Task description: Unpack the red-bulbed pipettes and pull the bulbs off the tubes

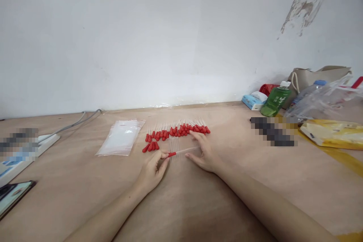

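Observation:
My left hand [154,168] pinches the red rubber bulb of a glass dropper [171,154]. Its thin clear tube points right, towards my right hand [206,154]. That hand has its thumb and fingers apart around the tube's far end, and I cannot make out any contact. Under the held dropper lie several loose clear tubes [174,144] side by side. Behind them runs a row of finished-looking droppers [172,132], red bulbs nearest me and tubes pointing to the wall. A few loose red bulbs [151,146] lie just beyond my left hand.
Clear plastic bags [120,138] lie stacked left of the droppers. A phone [14,196] and a power strip [48,143] are at far left. On the right stand a green bottle [275,100], a tissue pack [253,102] and plastic bags [326,102]. A wall bounds the table's back.

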### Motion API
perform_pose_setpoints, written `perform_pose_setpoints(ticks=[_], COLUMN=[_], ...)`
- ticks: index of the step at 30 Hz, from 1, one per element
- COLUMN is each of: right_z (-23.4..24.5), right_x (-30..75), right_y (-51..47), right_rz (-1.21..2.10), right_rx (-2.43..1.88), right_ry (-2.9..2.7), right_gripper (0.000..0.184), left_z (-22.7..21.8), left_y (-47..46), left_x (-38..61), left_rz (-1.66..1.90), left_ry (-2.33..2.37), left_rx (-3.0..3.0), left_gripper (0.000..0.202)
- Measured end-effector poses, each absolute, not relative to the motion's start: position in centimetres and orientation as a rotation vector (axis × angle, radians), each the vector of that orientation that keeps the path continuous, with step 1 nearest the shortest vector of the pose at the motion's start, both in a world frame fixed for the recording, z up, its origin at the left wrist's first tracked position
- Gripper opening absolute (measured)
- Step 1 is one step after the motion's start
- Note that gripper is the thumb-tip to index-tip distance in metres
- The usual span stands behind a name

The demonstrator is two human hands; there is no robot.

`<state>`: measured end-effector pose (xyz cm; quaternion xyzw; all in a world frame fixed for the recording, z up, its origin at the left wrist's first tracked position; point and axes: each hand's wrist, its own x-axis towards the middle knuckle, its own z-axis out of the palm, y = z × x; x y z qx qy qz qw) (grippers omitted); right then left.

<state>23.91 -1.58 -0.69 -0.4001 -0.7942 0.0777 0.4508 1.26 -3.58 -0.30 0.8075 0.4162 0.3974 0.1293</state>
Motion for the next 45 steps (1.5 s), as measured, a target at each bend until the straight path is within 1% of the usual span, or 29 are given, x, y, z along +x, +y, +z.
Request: perform_pose_setpoints(ticks=[2,10,12,15,16,20,27,32,37,41,43,45], right_z=[-0.7,-0.7,-0.6,-0.5,-0.5,-0.3,-0.3,-0.4,-0.6,-1.0,-1.2,-1.3], right_x=[24.1,23.7,23.3,22.9,22.8,22.9,22.9,23.4,24.0,23.8,23.6,23.5], right_y=[-1.6,-2.2,-2.3,-2.4,-2.4,-2.7,-3.1,-2.9,-2.1,-1.5,-1.3,-1.2], right_rz=[0.13,-0.023,-0.05,-0.069,-0.076,-0.144,-0.155,-0.146,0.012,0.131,0.143,0.135], right_rx=[-0.93,-0.817,-0.816,-0.824,-0.824,-0.792,-0.744,-0.792,-1.026,-1.079,-1.094,-1.105], right_ry=[-2.035,-2.18,-2.223,-2.259,-2.27,-2.306,-2.319,-2.304,-2.103,-1.988,-1.938,-1.912], right_gripper=[0.048,0.024,0.022,0.022,0.023,0.025,0.025,0.027,0.027,0.023,0.023,0.017], left_z=[-0.2,-0.4,-0.3,-0.1,-0.1,-0.1,0.1,-0.2,0.5,1.9,2.2,1.9], left_y=[-3.5,-3.7,-3.8,-3.8,-3.8,-3.7,-4.1,-4.1,-4.0,-2.8,-2.0,-1.2], left_x=[1.1,1.1,1.2,1.5,1.5,1.5,1.4,0.9,0.0,-2.0,-3.4,-4.5], left_rz=[1.126,1.073,1.068,1.056,1.059,1.043,0.978,1.01,1.221,1.463,1.465,1.411], left_ry=[1.201,1.145,1.124,1.11,1.094,1.026,1.012,1.031,1.218,1.617,1.814,1.877], left_rx=[2.385,2.504,2.536,2.599,2.622,2.678,2.737,2.721,2.512,2.228,2.089,2.012], left_gripper=[0.011,0.009,0.013,0.026,0.027,0.016,0.016,0.018,0.016,0.026,0.032,0.035])
